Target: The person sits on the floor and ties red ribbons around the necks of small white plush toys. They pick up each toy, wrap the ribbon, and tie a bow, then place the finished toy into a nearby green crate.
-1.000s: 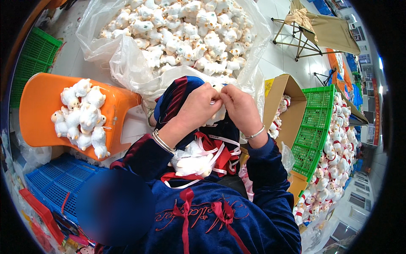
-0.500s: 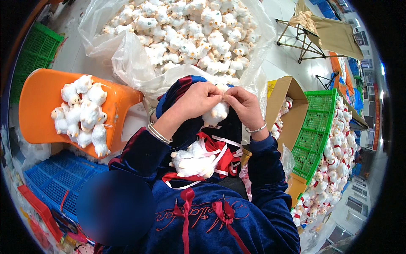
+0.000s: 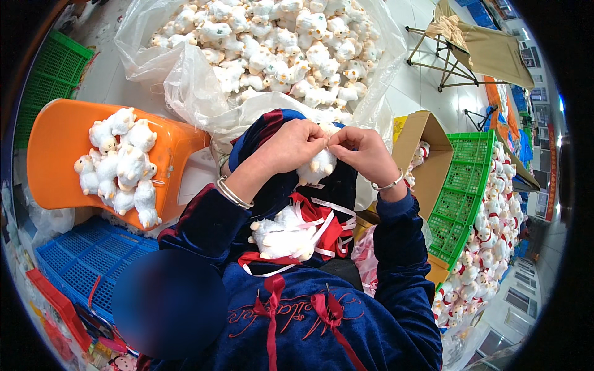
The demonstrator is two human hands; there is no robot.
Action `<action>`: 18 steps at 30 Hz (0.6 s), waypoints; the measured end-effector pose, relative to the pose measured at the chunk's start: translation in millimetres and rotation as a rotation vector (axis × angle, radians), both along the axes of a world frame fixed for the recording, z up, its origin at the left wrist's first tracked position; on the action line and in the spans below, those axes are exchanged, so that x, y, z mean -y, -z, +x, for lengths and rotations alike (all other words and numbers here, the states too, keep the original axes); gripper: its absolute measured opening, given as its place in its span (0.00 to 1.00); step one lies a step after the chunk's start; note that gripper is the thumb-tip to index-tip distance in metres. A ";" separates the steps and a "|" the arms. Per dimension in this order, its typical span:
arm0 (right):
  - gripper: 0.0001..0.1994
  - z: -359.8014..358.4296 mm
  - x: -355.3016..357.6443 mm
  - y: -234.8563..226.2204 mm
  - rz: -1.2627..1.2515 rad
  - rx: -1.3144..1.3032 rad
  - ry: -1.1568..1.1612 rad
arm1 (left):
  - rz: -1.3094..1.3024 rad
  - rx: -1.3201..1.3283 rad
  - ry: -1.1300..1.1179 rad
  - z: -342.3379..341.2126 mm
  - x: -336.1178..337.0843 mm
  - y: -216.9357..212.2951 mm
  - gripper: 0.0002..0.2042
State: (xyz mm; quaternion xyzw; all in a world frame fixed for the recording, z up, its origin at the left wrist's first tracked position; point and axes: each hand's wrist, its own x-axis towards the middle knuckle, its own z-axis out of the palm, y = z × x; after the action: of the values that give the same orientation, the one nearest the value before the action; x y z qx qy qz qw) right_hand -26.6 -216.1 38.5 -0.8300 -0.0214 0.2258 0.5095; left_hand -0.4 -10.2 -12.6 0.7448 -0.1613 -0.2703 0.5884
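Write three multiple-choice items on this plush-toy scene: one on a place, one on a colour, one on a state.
1. Where does the small pile of white plush toys at the person's left lie?
A. on the orange stool
B. in a cardboard box
C. on the folding chair

2. What colour is the crate at the person's right?
A. blue
B. green
C. red

3. How is the white plush toy held?
A. left hand alone
B. lying loose on the lap
C. between the left hand and the right hand

Key: 1 A, the pile sits on the orange seat; 2 B, its mesh is green; 3 C, both hands pinch it.
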 end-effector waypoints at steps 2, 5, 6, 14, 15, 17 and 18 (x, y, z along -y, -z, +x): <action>0.04 -0.7 -2.7 0.4 -0.078 0.084 -0.031 | 0.003 -0.009 0.009 0.2 -0.3 -2.5 0.13; 0.05 -2.7 -12.0 -4.4 -0.165 0.207 -0.043 | 0.000 0.015 -0.021 -1.5 -0.5 -3.9 0.13; 0.05 -3.9 -15.4 -6.8 -0.190 0.248 -0.041 | 0.003 0.002 -0.024 -1.6 -0.7 -4.2 0.13; 0.05 -15.3 -19.5 5.1 -0.314 0.514 -0.057 | -0.029 -0.065 -0.102 -6.1 -0.8 -4.7 0.11; 0.05 -19.0 -20.5 8.3 -0.297 0.541 -0.026 | -0.026 -0.052 -0.094 -6.2 -1.5 -4.9 0.11; 0.06 -25.5 -20.0 17.6 -0.279 0.618 0.000 | -0.022 -0.026 -0.077 -7.0 -3.4 -6.1 0.11; 0.07 -28.1 -19.4 22.8 -0.270 0.656 0.012 | -0.060 0.001 -0.108 -9.8 -2.7 -2.4 0.12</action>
State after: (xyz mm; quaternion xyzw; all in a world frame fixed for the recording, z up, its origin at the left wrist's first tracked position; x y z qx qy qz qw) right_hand -54.7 -196.7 15.7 -0.9184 -0.1489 -0.0549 0.3625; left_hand -10.2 -7.5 -10.2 0.7343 -0.1291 -0.2330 0.6243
